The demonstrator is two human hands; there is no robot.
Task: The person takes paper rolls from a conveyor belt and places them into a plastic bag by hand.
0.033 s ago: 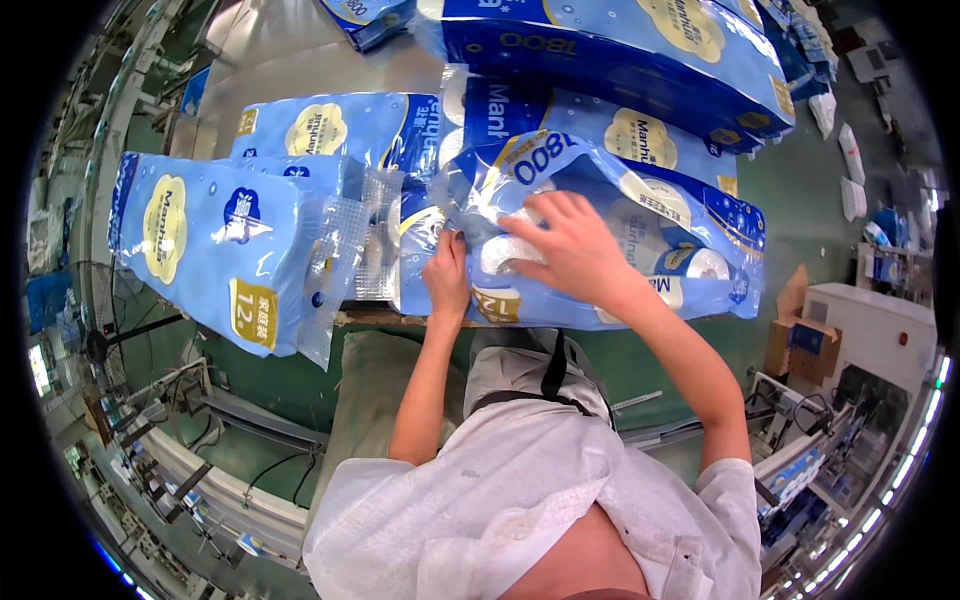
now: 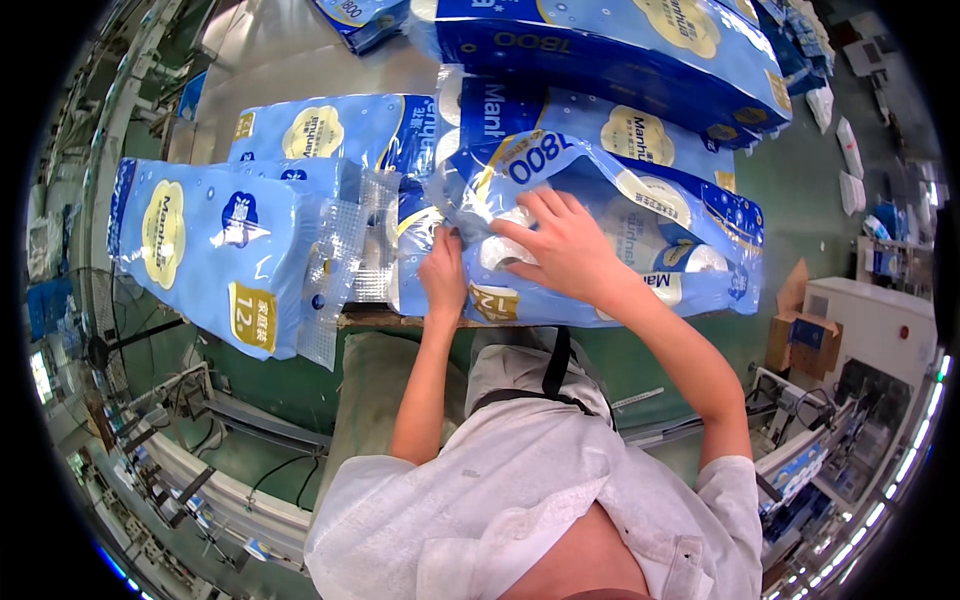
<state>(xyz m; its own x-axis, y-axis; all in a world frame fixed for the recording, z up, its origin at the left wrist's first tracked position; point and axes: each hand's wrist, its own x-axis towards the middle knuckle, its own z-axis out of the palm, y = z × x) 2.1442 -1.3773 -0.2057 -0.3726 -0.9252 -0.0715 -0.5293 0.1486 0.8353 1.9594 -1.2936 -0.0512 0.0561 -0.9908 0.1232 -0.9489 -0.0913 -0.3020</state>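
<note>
A blue plastic bag (image 2: 610, 312) of toilet rolls lies across the table edge in front of me, its near side gaping. White toilet rolls (image 2: 496, 252) show through the opening. My left hand (image 2: 442, 275) is closed, its fingertips pinching the bag's film at the left end. Over the opening, my right hand (image 2: 562, 245) has its fingers spread, the fingertips resting at the rolls and the film. What lies under the right palm is hidden. Left of my hands, another filled blue pack (image 2: 205, 255) overhangs the table, its clear end flap crumpled.
Behind the open bag lie more blue packs (image 2: 330, 128), and a large dark-blue pack (image 2: 620, 65) rests at the back right. The bare metal table top (image 2: 260, 60) shows at the back left. A cardboard box (image 2: 803, 340) stands beside a white cabinet (image 2: 870, 325) at right.
My right hand has shifted very slightly left over the rolls. My left hand keeps its pinch on the film.
</note>
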